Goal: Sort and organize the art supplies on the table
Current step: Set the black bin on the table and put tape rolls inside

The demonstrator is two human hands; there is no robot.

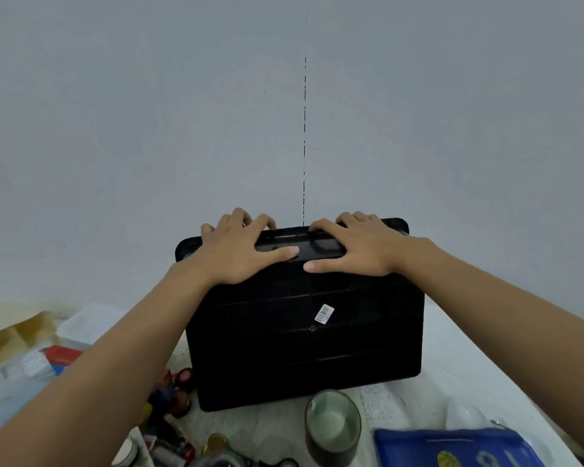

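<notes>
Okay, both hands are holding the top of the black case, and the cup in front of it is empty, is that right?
Not quite. The cup is not empty: the head view shows a pale, milky liquid inside it. The rest stands: the left hand and the right hand both hold the top of the black case, with the cup in front of it.

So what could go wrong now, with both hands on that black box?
The cup of cloudy liquid stands close in front of the black box; pulling the box nearer could tip it. Small paint bottles crowd its left corner and might get knocked. The left hand and right hand hold only its far top edge, so it might tilt.
</notes>
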